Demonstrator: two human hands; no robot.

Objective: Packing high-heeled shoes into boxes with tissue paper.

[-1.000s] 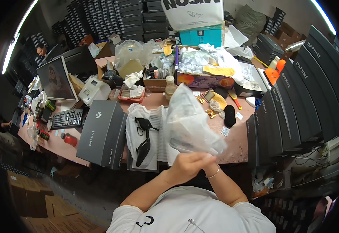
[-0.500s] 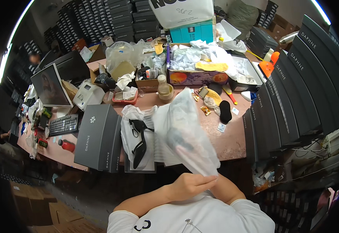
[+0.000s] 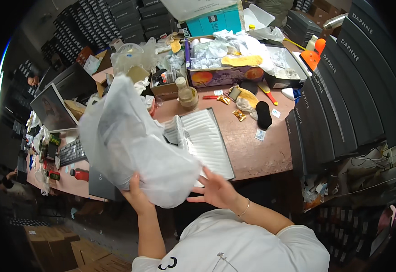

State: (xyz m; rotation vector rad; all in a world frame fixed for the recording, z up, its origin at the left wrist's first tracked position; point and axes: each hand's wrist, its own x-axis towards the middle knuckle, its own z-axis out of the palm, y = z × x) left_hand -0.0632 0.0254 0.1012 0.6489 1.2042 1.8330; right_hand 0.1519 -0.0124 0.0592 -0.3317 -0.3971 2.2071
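A large, translucent white bag (image 3: 139, 149) fills the space in front of me, puffed out and tilted up to the left. What is inside it cannot be made out. Its lower edge is gripped by my left hand (image 3: 139, 195), thumb on the near side. My right hand (image 3: 218, 188) is beside the bag's right end, fingers spread, the fingertips close to or touching it. Beyond the bag, an open shallow box part with ribbed white lining (image 3: 209, 140) lies on the table; the bag covers its left side. A grey shoe box (image 3: 99, 183) is mostly hidden behind the bag.
Tall stacks of dark grey shoe boxes (image 3: 329, 104) stand at the right. On the pink table (image 3: 266, 158) lie a black oval pad (image 3: 264, 115) and gold wrappers (image 3: 239, 115). A bottle (image 3: 187, 95) stands before a carton of crumpled paper (image 3: 225, 75). Left are a monitor (image 3: 55, 109) and keyboard (image 3: 72, 153).
The bag has swung from right of centre to the left and now hides the black strappy shoe. My left hand has come into view holding it; my right hand has opened. The lined box part is uncovered.
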